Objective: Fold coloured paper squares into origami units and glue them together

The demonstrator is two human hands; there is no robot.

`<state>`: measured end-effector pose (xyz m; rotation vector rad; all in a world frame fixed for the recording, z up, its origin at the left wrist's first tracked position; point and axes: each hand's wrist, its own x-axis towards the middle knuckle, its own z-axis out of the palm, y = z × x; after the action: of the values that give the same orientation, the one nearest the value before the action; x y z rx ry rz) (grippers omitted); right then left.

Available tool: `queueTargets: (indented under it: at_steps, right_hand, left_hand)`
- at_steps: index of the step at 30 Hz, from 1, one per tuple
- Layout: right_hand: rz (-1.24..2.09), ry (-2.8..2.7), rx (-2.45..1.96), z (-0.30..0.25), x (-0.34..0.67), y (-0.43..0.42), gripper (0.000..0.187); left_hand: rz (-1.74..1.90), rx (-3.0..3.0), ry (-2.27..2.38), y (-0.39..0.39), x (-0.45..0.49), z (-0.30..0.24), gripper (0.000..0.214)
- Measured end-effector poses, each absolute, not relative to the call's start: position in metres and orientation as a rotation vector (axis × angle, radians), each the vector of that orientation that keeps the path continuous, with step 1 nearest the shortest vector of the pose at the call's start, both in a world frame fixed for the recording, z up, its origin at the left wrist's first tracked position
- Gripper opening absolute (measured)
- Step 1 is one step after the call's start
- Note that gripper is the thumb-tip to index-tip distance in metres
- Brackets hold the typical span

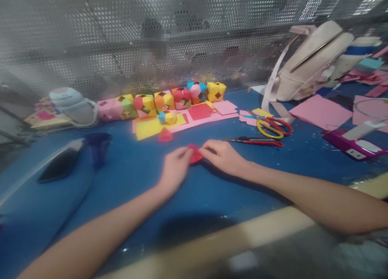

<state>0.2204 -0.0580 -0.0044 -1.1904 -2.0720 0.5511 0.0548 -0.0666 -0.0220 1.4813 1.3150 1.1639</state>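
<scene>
A small folded red paper piece point(195, 153) lies on the blue table point(136, 178) between my two hands. My left hand point(174, 170) pinches its left edge with closed fingers. My right hand point(222, 155) presses on its right edge, fingers curled down over it. Another folded red piece point(165, 135) rests just beyond, near yellow paper point(148, 128). A row of colourful folded paper cubes point(169, 99) stands further back.
Scissors with yellow and red handles point(273, 127) and a second red-handled pair point(257, 141) lie right of my hands. Pink sheets point(319, 111), a beige backpack point(309, 64) and a purple device point(354, 146) are at the right. A phone point(60, 163) sits left. A perforated metal screen point(121, 40) backs the table.
</scene>
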Motion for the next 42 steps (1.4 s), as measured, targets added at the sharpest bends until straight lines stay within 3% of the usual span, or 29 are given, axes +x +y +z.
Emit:
queueTargets:
  at_steps: [3, 11, 16, 27, 42]
  right_hand:
    - [0.703, -2.013, -1.215, 0.0002, 0.2211, -0.0594, 0.036]
    - [0.706, -2.047, -1.254, -0.0071, 0.2175, -0.0604, 0.015]
    - [0.738, -1.977, -1.229, -0.0068, 0.2169, -0.0606, 0.016]
    - [0.826, -1.979, -1.240, -0.0003, 0.2188, -0.0615, 0.019]
    - [0.927, -1.900, -1.222, -0.0071, 0.2133, -0.0631, 0.013]
  left_hand:
    - [1.190, 1.490, 1.346, -0.0638, 0.0517, -0.0261, 0.025]
    - [1.236, 1.441, 1.299, -0.0627, 0.0535, -0.0289, 0.019]
    - [1.204, 1.407, 1.306, -0.0646, 0.0554, -0.0263, 0.011]
    - [1.044, 1.497, 1.271, -0.0670, 0.0556, -0.0204, 0.019]
    - [1.092, 1.500, 1.313, -0.0666, 0.0551, -0.0214, 0.019]
